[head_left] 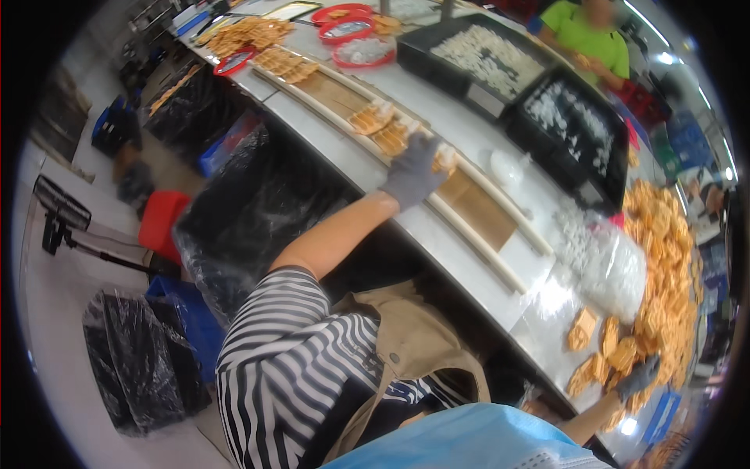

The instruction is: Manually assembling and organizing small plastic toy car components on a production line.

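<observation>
My left hand (414, 170), in a grey glove, is over the long narrow rail tray (476, 209) on the white table. Its fingers curl round an orange plastic piece (444, 161) with a white part on it. Beside them in the tray lie several orange pieces (388, 137) topped with white parts. Far off to the right, my right hand (639, 377), also gloved in grey, reaches with its fingers stretched onto a big heap of loose orange pieces (660, 266). Its fingers are small and partly blurred.
Two black bins (469, 95) of small white parts stand beyond the tray. A clear plastic bag (617, 270) lies near the heap. Red-rimmed round trays (364, 51) and more orange pieces (248, 35) are at the far left. Across the table sits a person in a green shirt (582, 35).
</observation>
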The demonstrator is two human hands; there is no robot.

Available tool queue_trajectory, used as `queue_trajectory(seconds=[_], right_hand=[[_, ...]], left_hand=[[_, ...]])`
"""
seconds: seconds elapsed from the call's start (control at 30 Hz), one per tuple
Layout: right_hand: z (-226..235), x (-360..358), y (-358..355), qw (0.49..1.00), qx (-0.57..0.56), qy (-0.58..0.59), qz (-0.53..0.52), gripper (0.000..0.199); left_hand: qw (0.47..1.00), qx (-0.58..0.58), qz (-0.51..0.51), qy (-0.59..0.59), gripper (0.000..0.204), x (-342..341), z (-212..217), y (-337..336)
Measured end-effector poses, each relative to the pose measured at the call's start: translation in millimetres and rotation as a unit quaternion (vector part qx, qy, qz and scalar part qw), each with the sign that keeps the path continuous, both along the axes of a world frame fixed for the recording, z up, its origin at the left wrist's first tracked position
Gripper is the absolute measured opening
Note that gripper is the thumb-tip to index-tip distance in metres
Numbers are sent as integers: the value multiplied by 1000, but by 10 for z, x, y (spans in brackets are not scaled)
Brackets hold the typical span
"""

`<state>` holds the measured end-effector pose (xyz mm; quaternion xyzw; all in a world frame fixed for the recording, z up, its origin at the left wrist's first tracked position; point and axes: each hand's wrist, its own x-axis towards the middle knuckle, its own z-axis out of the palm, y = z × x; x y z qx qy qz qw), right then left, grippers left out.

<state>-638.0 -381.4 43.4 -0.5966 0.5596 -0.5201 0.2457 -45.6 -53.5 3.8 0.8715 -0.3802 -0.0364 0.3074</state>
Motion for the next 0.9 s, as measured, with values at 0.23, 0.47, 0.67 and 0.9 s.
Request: queue_trajectory(seconds=[0.23,0.47,0.67,0.9], right_hand=[[-216,1562,1106,980,43,-62,184,24],[-350,1653,1352,949,-147,252,118,20],[-347,1545,1184,942,30,280,181,41],[-697,1419,1205,887,5,438,149,59]], left_hand=[[995,-30,-61,-73,88,521,-257,34],[983,-65,-141,95,94,496,-177,-248],[812,-245,-192,493,73,112,3,-138],[650,-266,-230,674,54,-497,21,-145]])
